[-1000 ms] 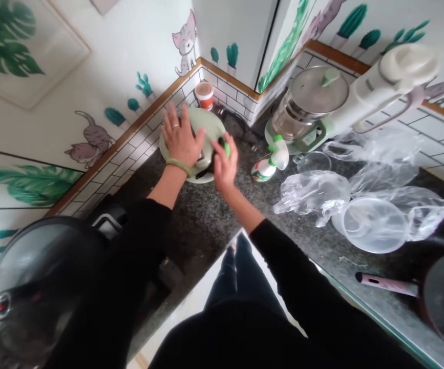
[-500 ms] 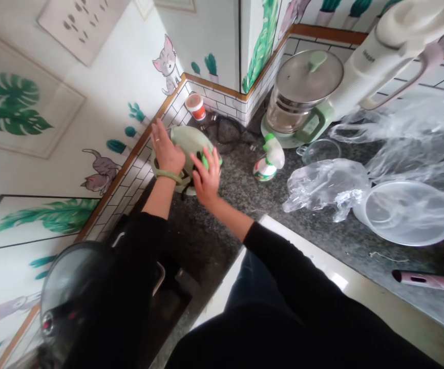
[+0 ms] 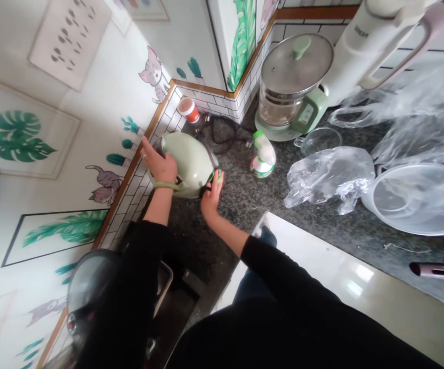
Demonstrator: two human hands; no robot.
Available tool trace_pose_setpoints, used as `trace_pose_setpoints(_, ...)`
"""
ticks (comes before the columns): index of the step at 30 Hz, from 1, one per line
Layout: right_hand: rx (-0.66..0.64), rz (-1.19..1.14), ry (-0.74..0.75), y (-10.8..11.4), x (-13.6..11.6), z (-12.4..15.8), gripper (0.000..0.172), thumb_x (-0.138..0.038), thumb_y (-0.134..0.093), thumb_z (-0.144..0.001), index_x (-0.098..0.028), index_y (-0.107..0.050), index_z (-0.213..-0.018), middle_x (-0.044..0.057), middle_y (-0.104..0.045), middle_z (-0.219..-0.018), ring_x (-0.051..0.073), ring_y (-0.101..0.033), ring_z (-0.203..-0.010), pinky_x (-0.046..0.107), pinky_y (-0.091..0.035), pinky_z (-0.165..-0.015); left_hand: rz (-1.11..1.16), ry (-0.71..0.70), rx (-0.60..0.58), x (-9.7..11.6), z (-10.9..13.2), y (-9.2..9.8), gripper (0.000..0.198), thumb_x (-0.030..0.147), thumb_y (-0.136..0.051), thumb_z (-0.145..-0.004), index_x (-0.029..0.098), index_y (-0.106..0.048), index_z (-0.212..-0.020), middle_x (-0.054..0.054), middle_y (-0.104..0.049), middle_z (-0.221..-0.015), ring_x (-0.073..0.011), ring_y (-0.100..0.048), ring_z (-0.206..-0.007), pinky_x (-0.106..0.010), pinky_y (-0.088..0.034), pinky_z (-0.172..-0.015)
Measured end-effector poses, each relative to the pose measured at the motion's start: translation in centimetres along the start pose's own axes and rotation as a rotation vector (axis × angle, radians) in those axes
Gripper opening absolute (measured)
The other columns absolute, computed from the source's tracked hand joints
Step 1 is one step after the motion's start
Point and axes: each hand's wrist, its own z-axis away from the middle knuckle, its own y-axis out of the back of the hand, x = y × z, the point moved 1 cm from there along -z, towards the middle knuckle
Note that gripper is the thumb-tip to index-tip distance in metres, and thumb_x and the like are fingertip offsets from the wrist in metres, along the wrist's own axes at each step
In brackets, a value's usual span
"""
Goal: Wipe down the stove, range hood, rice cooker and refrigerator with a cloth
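Left hand [image 3: 159,166] grasps the top of a pale green rounded plastic housing [image 3: 186,166], right hand [image 3: 211,197] pinches its rim at a bright green part [image 3: 218,177], both holding it steady, tilted on the granite bench [image 3: 229,241] beside the tiled wall [image 3: 164,125]

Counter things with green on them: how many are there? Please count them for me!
Pale green round object: 1
Glass pot with a green base: 1
Spray bottle with a green cap: 1
Total: 3
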Motion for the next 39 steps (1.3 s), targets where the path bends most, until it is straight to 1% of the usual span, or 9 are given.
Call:
trace_pose_setpoints(6, 0.067, -0.174, -0.341, -0.7, 1.2, 1.7, 0.075, -0.017, -0.033, -0.095, -0.021, -0.030, -0.170, 0.015, -0.038, -0.172, 0.024, -0.030, -0.163, 0.062, -0.028, -0.132, -0.065, 0.046, -0.035, 1.6, -0.1, 1.0, 0.083, 0.002, -0.066, -0.079, 0.014, -0.039, -0.156, -0.024, -0.047, -0.154, -0.0390, -0.047, -0.152, -0.061, -0.027, -0.134)
trace_pose_setpoints(13, -0.018, -0.008, 0.022, -0.1, -2.5, 1.1, 0.063, -0.043, -0.037, -0.109, -0.026, -0.033, -0.170, 0.009, -0.015, -0.182, 0.024, -0.016, -0.168, 0.055, -0.026, -0.134, -0.102, 0.020, -0.032, 2.8, 1.0, 2.0, 0.080, -0.003, -0.058, -0.073, 0.013, -0.047, -0.150, -0.021, -0.052, -0.150, -0.0333, -0.054, -0.146, -0.053, -0.034, -0.133)
trace_pose_setpoints(19, -0.035, 0.023, -0.193, -0.3, 0.3, -6.9, 0.065, -0.044, -0.015, -0.111, -0.022, -0.035, -0.169, 0.015, -0.031, -0.175, 0.023, -0.026, -0.165, 0.053, -0.034, -0.130, -0.163, 0.049, -0.005, 3.2, 1.5, 2.5, 0.076, -0.003, -0.056, -0.071, 0.014, -0.053, -0.145, -0.019, -0.059, -0.145, -0.0328, -0.056, -0.143, -0.053, -0.038, -0.131)
trace_pose_setpoints(24, -0.081, 0.087, 0.096, 0.4, -2.2, -1.3, 0.067, -0.052, -0.018, -0.112, -0.023, -0.022, -0.173, 0.012, -0.010, -0.182, 0.023, -0.014, -0.168, 0.051, -0.027, -0.133, -0.169, 0.021, -0.011, 2.6, 1.8, 2.8, 0.078, 0.000, -0.056, -0.070, 0.017, -0.054, -0.146, -0.016, -0.061, -0.143, -0.0301, -0.056, -0.143, -0.050, -0.038, -0.131)
trace_pose_setpoints(27, -0.136, 0.071, 0.217, 0.8, -3.3, -0.1, 0.065, -0.054, -0.023, -0.112, -0.027, -0.027, -0.171, 0.009, -0.013, -0.182, 0.021, -0.013, -0.169, 0.049, -0.023, -0.135, -0.143, -0.005, -0.048, 1.6, 1.7, 3.0, 0.079, 0.002, -0.056, -0.069, 0.014, -0.054, -0.147, -0.017, -0.059, -0.144, -0.0322, -0.055, -0.143, -0.052, -0.037, -0.131)
trace_pose_setpoints(30, -0.121, 0.020, 0.148, 0.9, -1.7, -4.0, 0.062, -0.047, -0.020, -0.111, -0.026, -0.039, -0.166, 0.010, -0.028, -0.177, 0.021, -0.020, -0.166, 0.050, -0.025, -0.134, -0.121, -0.036, -0.045, 0.5, 1.7, 3.1, 0.079, 0.005, -0.058, -0.068, 0.014, -0.056, -0.146, -0.018, -0.060, -0.142, -0.0348, -0.056, -0.142, -0.055, -0.037, -0.131)
trace_pose_setpoints(33, -0.102, 0.008, -0.094, 1.0, 0.3, -6.6, 0.063, -0.038, -0.015, -0.109, -0.021, -0.042, -0.164, 0.014, -0.038, -0.170, 0.022, -0.027, -0.164, 0.052, -0.026, -0.134, -0.127, -0.093, -0.035, 0.1, 2.3, 3.7, 0.077, 0.008, -0.060, -0.070, 0.018, -0.057, -0.147, -0.015, -0.062, -0.142, -0.0343, -0.058, -0.140, -0.055, -0.041, -0.129)
trace_pose_setpoints(36, -0.077, -0.028, -0.179, 2.1, -0.2, -3.4, 0.062, -0.040, -0.019, -0.110, -0.022, -0.041, -0.164, 0.014, -0.030, -0.175, 0.024, -0.025, -0.164, 0.054, -0.024, -0.134, -0.128, -0.174, -0.106, 0.4, 4.0, 5.2, 0.075, 0.014, -0.062, -0.075, 0.019, -0.055, -0.150, -0.016, -0.063, -0.145, -0.0330, -0.058, -0.142, -0.052, -0.043, -0.127)
trace_pose_setpoints(39, -0.137, -0.045, 0.049, 3.9, -2.8, 1.5, 0.060, -0.046, -0.028, -0.111, -0.026, -0.038, -0.167, 0.010, -0.019, -0.180, 0.026, -0.018, -0.167, 0.055, -0.019, -0.136, -0.119, -0.258, -0.217, 0.6, 5.9, 7.3, 0.071, 0.023, -0.065, -0.081, 0.019, -0.053, -0.152, -0.016, -0.063, -0.148, -0.0326, -0.057, -0.144, -0.051, -0.043, -0.127)
